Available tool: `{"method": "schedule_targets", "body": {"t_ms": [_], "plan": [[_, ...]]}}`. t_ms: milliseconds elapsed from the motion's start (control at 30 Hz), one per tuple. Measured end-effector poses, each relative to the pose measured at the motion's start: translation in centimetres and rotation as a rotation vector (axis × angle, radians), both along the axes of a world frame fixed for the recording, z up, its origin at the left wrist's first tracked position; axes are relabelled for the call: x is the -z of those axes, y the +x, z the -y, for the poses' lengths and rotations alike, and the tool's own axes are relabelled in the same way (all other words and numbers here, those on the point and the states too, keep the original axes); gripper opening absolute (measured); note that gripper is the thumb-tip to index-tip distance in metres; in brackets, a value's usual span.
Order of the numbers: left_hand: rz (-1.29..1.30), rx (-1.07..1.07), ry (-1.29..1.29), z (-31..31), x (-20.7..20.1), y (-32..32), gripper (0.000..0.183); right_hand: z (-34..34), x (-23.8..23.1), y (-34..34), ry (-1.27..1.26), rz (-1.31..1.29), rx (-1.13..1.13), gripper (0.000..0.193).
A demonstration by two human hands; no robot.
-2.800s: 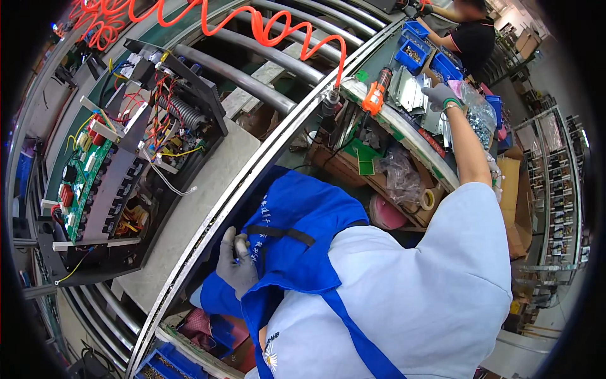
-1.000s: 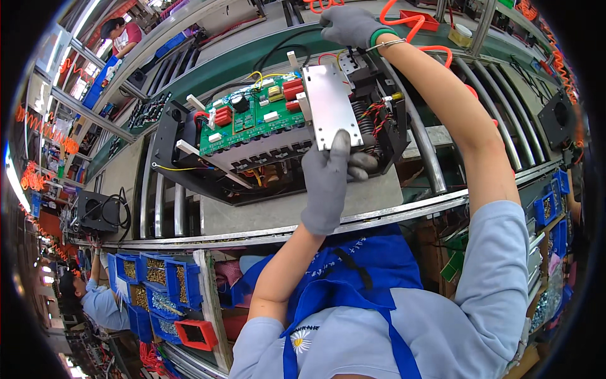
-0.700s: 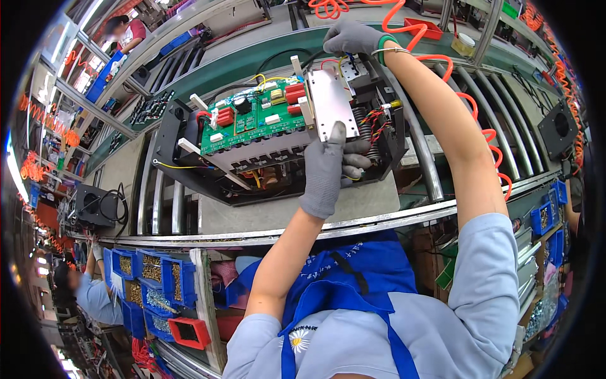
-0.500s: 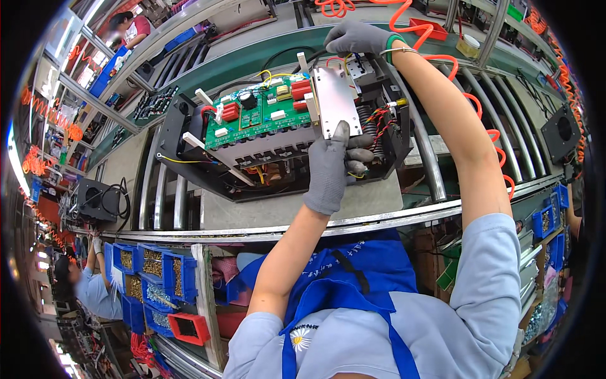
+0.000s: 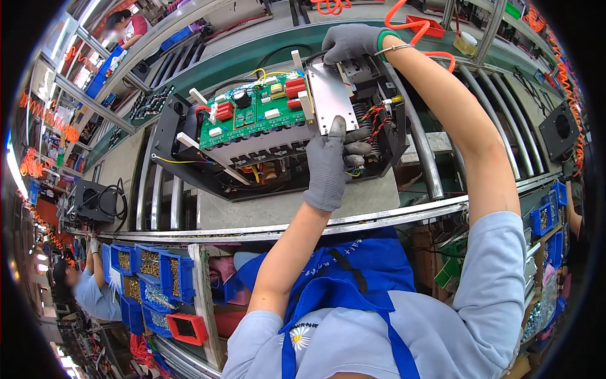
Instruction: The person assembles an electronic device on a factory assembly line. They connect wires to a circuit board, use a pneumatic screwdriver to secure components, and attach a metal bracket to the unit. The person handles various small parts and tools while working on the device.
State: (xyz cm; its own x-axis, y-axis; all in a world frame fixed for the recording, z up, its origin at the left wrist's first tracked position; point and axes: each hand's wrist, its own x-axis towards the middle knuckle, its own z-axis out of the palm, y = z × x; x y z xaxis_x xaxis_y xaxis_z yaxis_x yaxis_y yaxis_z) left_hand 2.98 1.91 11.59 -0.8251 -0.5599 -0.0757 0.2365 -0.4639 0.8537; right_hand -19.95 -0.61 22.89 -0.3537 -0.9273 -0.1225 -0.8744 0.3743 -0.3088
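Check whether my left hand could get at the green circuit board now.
Probably yes. The green circuit board faces up beside the metal plate, its top mostly uncovered. Your left hand has its thumb on the plate's near end, so it would likely need to let go.

Green belt (image 5: 243, 61) beyond steel rollers (image 5: 425, 151), metal posts (image 5: 490, 35) behind, white light (image 5: 16, 172) far left

Right-side entry's kinda blocked by the upright black metal chassis wall (image 5: 398, 123); room's given along the flat grey board (image 5: 255, 215) up front.
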Motion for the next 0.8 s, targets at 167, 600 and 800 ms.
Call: {"method": "schedule_targets", "body": {"t_ms": [167, 600, 800], "plan": [[0.007, 0.028, 0.066, 0.4, 0.7, 0.0, 0.037, 0.0, 0.4, -0.2, -0.084, 0.063, -0.056, 0.025], [-0.074, 0.153, 0.282, 1.1, 0.6, 1.4, 0.034, -0.4, -1.1, 1.6, -0.019, -0.036, -0.050, 0.048], [-0.175, 0.246, 0.409, 0.6, -0.6, 3.5, 0.027, -2.0, -0.1, 0.8, -0.697, -0.070, -0.007, 0.061]]}}
